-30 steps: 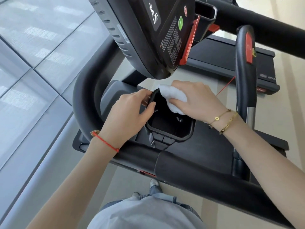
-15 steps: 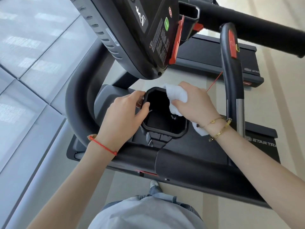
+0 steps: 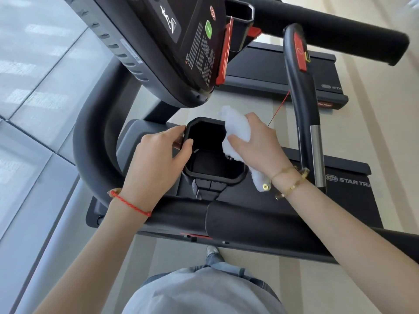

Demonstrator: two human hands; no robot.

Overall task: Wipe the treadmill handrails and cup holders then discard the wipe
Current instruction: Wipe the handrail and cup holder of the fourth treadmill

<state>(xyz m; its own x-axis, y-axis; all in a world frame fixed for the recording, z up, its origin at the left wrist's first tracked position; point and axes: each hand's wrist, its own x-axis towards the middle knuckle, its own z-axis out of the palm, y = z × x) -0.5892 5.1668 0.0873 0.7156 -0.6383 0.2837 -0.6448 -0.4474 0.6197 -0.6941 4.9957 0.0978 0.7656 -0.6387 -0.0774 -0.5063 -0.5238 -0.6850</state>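
- Your left hand (image 3: 156, 159) stays curled over the left rim of the black octagonal plastic cup holder (image 3: 213, 175), steadying it.
- Your right hand (image 3: 256, 143), fingers closed round the crumpled white wipe (image 3: 235, 130), has lifted it from inside the holder to its right rim; this holder looks nearly done.
- Right of the holder, the black upright handrail (image 3: 299, 91) crowds your wrist; above it hangs the dark console (image 3: 172, 48).

Wipe (image 3: 237, 132) on cup holder (image 3: 213, 177) rim, right of left hand (image 3: 156, 164).
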